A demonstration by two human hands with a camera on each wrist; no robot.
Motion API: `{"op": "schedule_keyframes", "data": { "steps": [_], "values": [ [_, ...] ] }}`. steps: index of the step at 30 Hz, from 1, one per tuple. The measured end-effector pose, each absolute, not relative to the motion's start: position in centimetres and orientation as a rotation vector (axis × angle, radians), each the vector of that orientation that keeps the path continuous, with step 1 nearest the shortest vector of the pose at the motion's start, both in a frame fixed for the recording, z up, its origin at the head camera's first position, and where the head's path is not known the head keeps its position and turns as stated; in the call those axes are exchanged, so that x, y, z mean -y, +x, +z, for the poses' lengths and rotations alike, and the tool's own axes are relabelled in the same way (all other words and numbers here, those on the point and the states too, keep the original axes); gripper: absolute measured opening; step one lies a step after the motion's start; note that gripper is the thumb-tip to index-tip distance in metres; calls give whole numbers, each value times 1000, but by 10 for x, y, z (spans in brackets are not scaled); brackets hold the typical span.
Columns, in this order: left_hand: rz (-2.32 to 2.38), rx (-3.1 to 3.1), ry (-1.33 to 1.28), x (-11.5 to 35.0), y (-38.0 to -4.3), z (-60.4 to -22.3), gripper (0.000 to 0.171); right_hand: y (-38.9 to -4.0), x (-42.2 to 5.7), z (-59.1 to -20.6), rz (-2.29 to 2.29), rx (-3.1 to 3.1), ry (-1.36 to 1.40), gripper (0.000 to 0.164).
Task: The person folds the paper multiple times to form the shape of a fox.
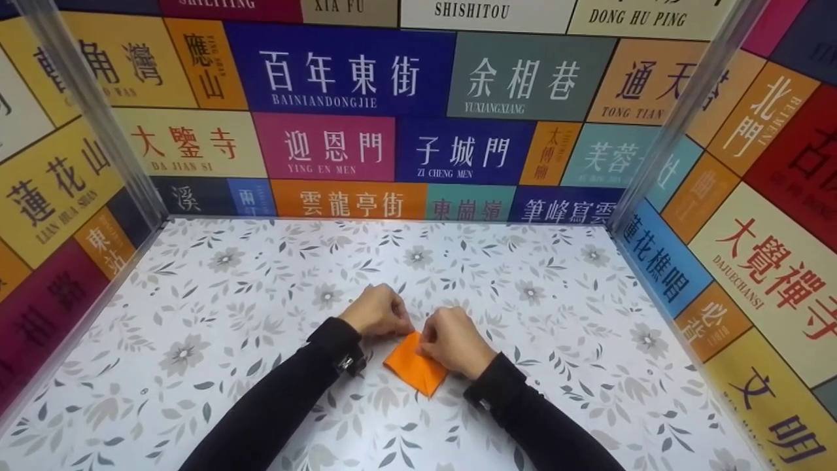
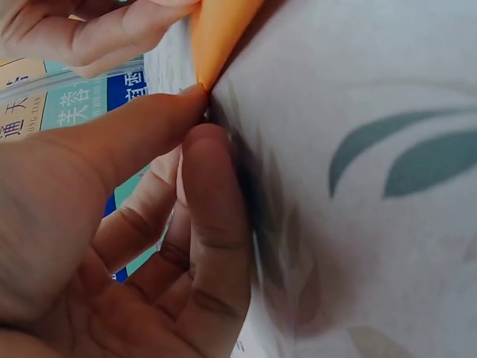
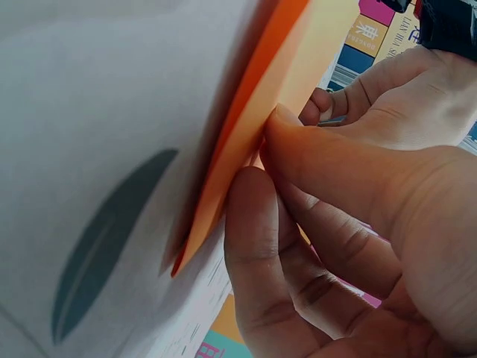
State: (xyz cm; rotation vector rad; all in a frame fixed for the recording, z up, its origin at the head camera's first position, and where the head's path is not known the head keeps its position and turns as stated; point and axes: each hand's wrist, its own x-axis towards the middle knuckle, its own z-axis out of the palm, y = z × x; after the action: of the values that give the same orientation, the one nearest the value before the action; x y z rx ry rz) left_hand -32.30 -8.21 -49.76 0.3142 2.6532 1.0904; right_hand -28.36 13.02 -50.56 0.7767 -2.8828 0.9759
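A small folded piece of orange paper (image 1: pixel 413 367) lies on the table in front of the person, one corner pointing toward the body. At its far corner is the left hand (image 1: pixel 379 312), thumb and forefinger pinching the tip. In the left wrist view that paper tip (image 2: pixel 214 56) narrows to a point between the left thumb and forefinger. Bent over the paper's right side, the right hand (image 1: pixel 458 341) pinches its edge between thumb and forefinger. Layers of the folded paper (image 3: pixel 246 142) show slightly parted in the right wrist view.
A white tabletop with grey flowers and leaves (image 1: pixel 261 366) spreads around the hands. Walls covered in coloured panels with Chinese lettering (image 1: pixel 340 78) stand at the back and both sides. Clear corner strips (image 1: pixel 98 111) run up where the walls meet.
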Motion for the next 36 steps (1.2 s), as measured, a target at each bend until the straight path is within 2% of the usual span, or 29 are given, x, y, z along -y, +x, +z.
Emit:
{"op": "schedule_keyframes", "data": {
  "steps": [7, 36],
  "values": [
    [1002, -2757, 413, 78, -322, -495, 13, -282, -130, -507, 943, 2855, 783, 22],
    [1000, -2708, 512, 83, -324, -495, 10, -283, -129, -506, 918, 2860, 768, 22]
  ]
}}
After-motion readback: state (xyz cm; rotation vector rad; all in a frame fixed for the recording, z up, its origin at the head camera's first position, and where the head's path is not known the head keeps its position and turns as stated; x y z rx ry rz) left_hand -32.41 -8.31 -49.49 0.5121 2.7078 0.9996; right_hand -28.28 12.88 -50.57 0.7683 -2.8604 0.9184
